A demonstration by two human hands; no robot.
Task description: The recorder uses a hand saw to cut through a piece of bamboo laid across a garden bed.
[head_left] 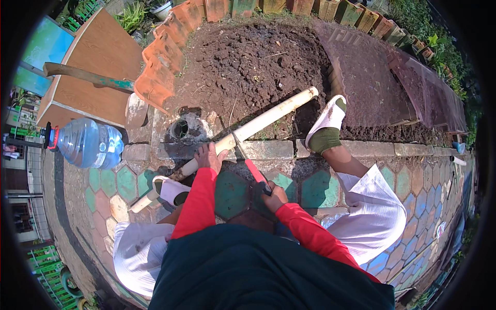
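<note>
A long off-white plastic pipe (274,114) lies slantwise over the brick kerb, from the soil bed down to the paving by my left foot. My left hand (208,157) grips it near its middle, fingers over the top. Just right of that hand, the thin blade of a saw (253,168) rests across the pipe. My right hand (276,198) is closed round the saw's red and black handle, nearer to my body. Part of the pipe is hidden behind my left slipper (171,190).
Beyond the kerb (268,150) is a bed of dark soil (248,57), edged with orange tiles (159,64). A large water bottle (89,143) and a wooden board (98,62) with a long-handled tool (82,75) are at left. Dark netting (361,77) covers the right side.
</note>
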